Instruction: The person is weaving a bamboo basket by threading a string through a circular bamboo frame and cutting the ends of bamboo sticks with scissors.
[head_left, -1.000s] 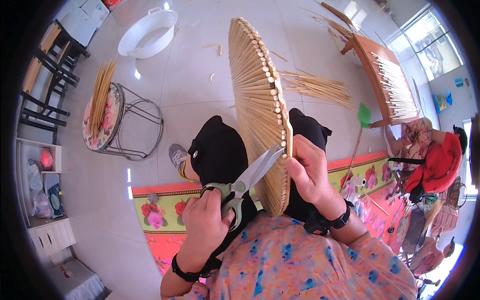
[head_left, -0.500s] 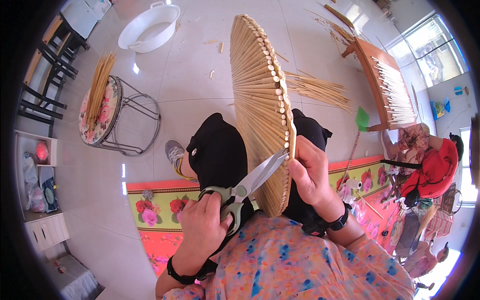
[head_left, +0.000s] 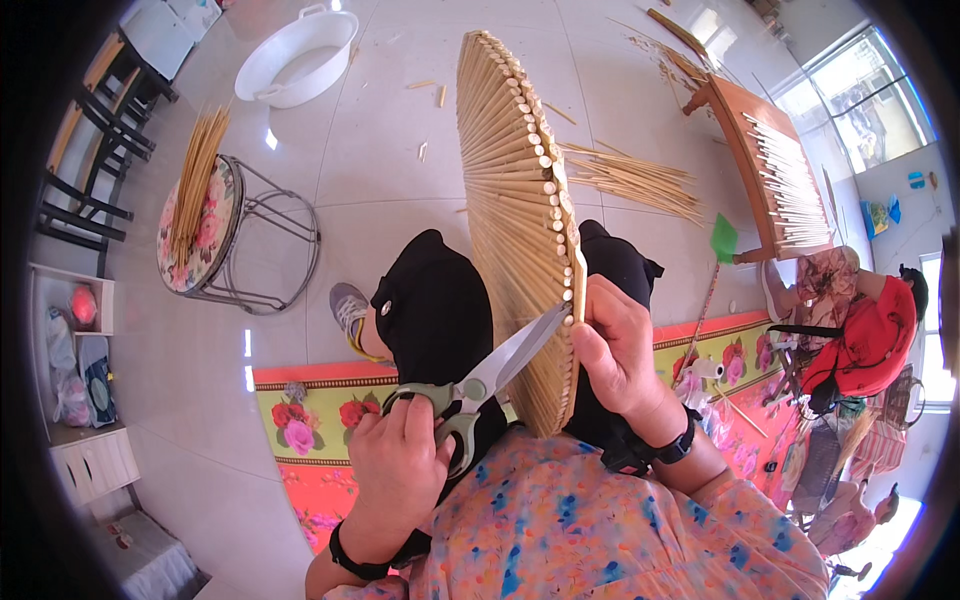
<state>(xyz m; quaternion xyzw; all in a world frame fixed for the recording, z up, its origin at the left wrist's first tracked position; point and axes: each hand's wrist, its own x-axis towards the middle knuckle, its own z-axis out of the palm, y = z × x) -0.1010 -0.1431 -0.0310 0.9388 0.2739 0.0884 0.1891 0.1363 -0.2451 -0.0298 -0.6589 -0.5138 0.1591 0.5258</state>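
Observation:
My left hand (head_left: 400,465) grips green-handled scissors (head_left: 512,355), fingers through the loops. Their blades slant up to the right, tips against the rim of a large round disc of pale plant stalks (head_left: 500,190). Standing on edge between my knees, this disc has its stalks fanned out. Cut white stalk ends line its rim. My right hand (head_left: 615,345) pinches that rim beside the blade tips, thumb on the near side. The fingers behind the rim are partly hidden.
A flowered stool (head_left: 215,230) bears a bundle of stalks at left. Beyond it stands a white basin (head_left: 300,60). Loose stalks (head_left: 640,180) lie on the floor. A low wooden table (head_left: 750,190) with white sticks is at right, near a seated person in red (head_left: 870,340).
My left hand and the scissors have shifted slightly left and down. The disc has turned a little, its rim now slightly farther left. My right hand still grips it.

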